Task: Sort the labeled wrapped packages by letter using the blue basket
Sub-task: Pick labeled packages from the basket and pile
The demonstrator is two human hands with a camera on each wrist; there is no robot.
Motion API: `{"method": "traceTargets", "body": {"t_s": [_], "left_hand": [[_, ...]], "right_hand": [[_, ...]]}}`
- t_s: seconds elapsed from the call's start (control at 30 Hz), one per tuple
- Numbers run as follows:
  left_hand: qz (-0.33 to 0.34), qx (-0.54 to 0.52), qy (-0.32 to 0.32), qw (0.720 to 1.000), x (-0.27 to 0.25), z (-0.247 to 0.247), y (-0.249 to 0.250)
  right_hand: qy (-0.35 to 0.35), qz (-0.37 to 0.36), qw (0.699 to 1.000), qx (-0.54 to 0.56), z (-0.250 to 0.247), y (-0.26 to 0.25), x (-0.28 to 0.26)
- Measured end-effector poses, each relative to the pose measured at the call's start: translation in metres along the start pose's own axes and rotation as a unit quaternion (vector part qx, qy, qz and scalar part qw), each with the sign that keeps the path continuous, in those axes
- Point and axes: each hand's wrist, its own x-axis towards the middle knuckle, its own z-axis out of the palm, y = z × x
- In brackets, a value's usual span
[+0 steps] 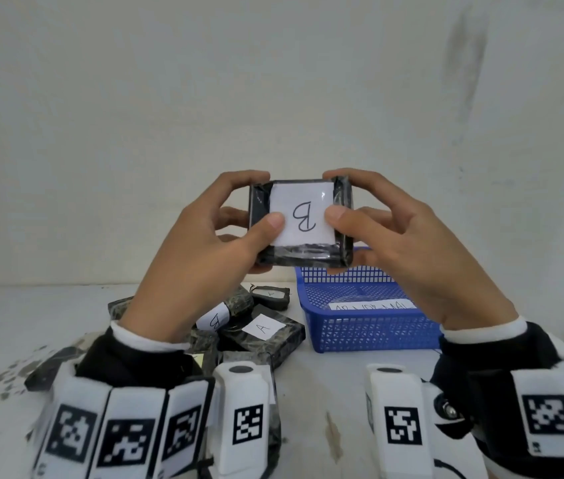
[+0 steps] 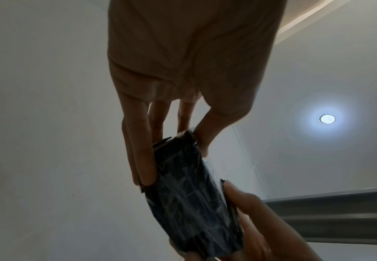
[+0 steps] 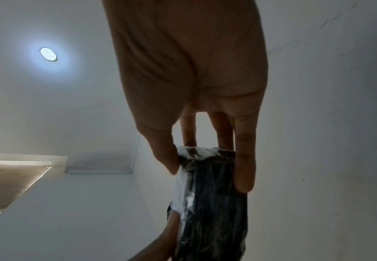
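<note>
Both hands hold up a dark wrapped package (image 1: 303, 257) with a white label reading B, well above the table. My left hand (image 1: 239, 223) grips its left side, thumb on the label. My right hand (image 1: 353, 219) grips its right side the same way. The wrist views show the package (image 2: 190, 203) (image 3: 214, 203) edge-on between thumb and fingers of my left hand (image 2: 174, 155) and my right hand (image 3: 207, 167). The blue basket (image 1: 377, 326) stands on the table below and to the right. A pile of wrapped packages lies below the left hand, among them one labeled A (image 1: 266, 335) and one labeled B (image 1: 218, 318).
A paper strip with writing (image 1: 370, 307) lies inside the basket. A small wrapped package (image 1: 271, 296) sits behind the pile. The white table (image 1: 325, 392) meets a plain white wall at the back. A ceiling light (image 2: 327, 118) shows in the wrist views.
</note>
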Motion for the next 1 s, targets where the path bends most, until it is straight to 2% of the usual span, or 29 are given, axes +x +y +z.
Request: {"method": "traceTargets", "body": {"t_s": [0.43,0.73,1.0], "left_hand": [[-0.002,-0.003,0.006,1.0,-0.002,0.006,0.002],[0.005,0.013,0.019,1.0,-0.002,0.002,0.003],[-0.016,0.009,0.01,1.0,-0.004,0.004,0.005]], "right_hand": [[0.022,0.0,0.999,-0.023,0.004,-0.002,-0.002],[-0.009,-0.025,0.999,-0.04,0.006,-0.001,-0.002],[0.026,-0.047,0.996,-0.065,0.008,0.002,0.0]]}}
